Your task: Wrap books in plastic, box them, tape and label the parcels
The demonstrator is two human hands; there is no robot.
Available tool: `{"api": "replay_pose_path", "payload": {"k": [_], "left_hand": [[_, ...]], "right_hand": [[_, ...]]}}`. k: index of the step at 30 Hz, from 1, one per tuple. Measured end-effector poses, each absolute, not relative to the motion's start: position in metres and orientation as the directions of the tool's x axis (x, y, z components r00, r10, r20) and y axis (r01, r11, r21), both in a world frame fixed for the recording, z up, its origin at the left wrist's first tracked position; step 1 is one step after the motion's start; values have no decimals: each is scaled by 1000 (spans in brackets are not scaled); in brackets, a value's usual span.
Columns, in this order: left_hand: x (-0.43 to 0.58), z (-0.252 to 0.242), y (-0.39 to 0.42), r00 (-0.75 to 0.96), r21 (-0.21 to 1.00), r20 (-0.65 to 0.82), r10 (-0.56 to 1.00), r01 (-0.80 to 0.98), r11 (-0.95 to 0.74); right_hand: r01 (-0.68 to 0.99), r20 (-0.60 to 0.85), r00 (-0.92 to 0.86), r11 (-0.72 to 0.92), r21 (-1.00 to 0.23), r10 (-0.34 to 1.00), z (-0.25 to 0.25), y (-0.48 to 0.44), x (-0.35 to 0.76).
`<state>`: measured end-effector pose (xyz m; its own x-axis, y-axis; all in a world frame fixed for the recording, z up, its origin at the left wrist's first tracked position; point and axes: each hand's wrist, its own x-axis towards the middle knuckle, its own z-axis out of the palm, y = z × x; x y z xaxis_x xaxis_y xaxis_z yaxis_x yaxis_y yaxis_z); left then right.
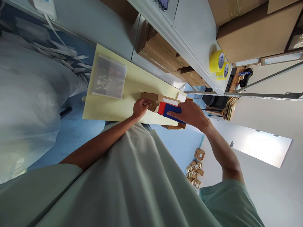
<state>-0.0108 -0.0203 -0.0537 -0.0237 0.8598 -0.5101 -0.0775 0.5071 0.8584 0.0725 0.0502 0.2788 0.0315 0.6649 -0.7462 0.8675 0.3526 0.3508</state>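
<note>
A small brown cardboard box point(151, 100) with a white label lies on the pale yellow board point(137, 80) before me. The curled fingers of my left hand point(140, 108) are closed on its near left end; what lies under the fingertips is partly hidden. My right hand point(190, 114) grips a blue, block-shaped thing with a red end point(172, 111). The red end points left and overlaps the box in view; whether they touch, I cannot tell. To the left on the board rests a clear plastic bag point(110, 76) with small white pieces or marks in it.
Brown cartons point(163, 50) stand behind the board, under a white shelf point(191, 34). Two yellow tape rolls point(217, 61) sit on that shelf. A large translucent bag point(30, 104) bulges at left. Several parcels point(195, 171) are piled on the floor to the right.
</note>
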Motion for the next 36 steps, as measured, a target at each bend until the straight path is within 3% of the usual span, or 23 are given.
{"api": "replay_pose_path", "payload": {"k": [6,14,27,36], "left_hand": [[-20,-57,-25,-29,818,-575,817,-22,575],[-7,-29,-45,83,938,-257,963,-220,270],[-9,-11,-16,288,988,-44,957,152,0],[0,-24,-12,255,986,-72,964,167,30]], "right_hand": [[871,-753,40,346,348,657,279,51,73],[886,-739,21,330,326,673,276,49,79],[860,-753,18,375,347,658,278,44,72],[849,-743,19,381,365,669,275,44,78]]}}
